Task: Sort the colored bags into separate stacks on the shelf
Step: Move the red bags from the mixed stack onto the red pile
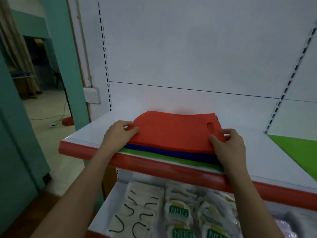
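Shelf [82,134]: white w/ red front lip, sitting centre frame.
Stack: red bag [173,133] lying atop blue bag [171,152] & green bags [171,158].
L hand [118,134]: pinching red bag's 9 o'clock edge.
R hand [228,145]: gripping its 3 o'clock edge.
Green bag [298,152]: lying alone at 3 o'clock, well apart.
Lower shelf: N95 mask packs [180,212] at 6 o'clock.

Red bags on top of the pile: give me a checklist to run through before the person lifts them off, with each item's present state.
1. Left hand pinches the red bags' left edge: ok.
2. Right hand holds their right corner: ok.
3. Fingers took red only, not the blue bags beneath: cannot tell.
4. Bare shelf for a red stack: ok.
5. Green bag already set apart at right: ok.
6. Pile sits square: not ok, green layer reaches the front lip.
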`<state>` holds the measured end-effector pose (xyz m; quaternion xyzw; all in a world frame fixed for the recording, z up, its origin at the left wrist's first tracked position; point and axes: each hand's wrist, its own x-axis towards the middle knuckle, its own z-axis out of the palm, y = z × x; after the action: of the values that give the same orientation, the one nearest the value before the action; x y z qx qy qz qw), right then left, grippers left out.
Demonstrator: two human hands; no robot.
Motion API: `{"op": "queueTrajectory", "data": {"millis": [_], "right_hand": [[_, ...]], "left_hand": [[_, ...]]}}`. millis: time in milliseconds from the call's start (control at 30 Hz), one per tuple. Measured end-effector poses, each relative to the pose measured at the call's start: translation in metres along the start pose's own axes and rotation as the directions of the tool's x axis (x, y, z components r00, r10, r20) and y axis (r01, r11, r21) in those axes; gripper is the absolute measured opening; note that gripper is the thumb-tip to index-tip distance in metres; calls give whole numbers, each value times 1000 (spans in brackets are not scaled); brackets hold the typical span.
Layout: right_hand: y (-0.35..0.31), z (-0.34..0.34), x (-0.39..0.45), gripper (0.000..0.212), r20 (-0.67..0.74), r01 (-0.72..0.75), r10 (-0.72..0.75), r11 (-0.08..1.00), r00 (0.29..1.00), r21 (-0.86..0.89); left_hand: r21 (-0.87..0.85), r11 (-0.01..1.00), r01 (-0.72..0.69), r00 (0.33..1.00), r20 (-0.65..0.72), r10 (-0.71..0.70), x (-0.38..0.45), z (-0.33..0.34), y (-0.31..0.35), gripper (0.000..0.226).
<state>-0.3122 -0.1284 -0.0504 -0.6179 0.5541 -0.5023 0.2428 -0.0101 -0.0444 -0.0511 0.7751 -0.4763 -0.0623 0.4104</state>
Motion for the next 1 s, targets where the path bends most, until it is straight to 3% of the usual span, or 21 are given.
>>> {"op": "queueTrajectory", "data": {"millis": [233,467,567,700,800,867,933,1000], "right_hand": [[-1,-4,-7,27,-77,75,-78,996,994,-40],[-2,-4,-11,13,-129,132,-143,987,981,-87],[-3,-3,-12,14,-140,125,-138,987,980,-100],[-14,-1,-17,17,-179,166,-203,965,963,-205],[-31,-4,-23,20,-211,244,-313,923,926,-298],[-43,-13,-28,22,-248,253,-314,935,917,-247],[-53,-29,-32,24,-291,217,-239,970,926,-106],[-59,-48,-40,29,-309,145,-131,989,942,22]], "left_hand": [[48,999,1,999,50,-4,-2,-2,1,48],[-101,995,17,985,173,1,5,-4,-5,52],[-119,993,23,982,188,0,10,-3,-7,67],[-23,1000,-3,995,98,5,10,-7,-1,38],[84,996,-36,997,65,31,10,-19,12,31],[-157,986,-62,991,104,79,14,-28,22,26],[-432,901,-30,978,171,115,17,-34,35,18],[-604,797,-15,957,222,186,14,-33,52,26]]}}
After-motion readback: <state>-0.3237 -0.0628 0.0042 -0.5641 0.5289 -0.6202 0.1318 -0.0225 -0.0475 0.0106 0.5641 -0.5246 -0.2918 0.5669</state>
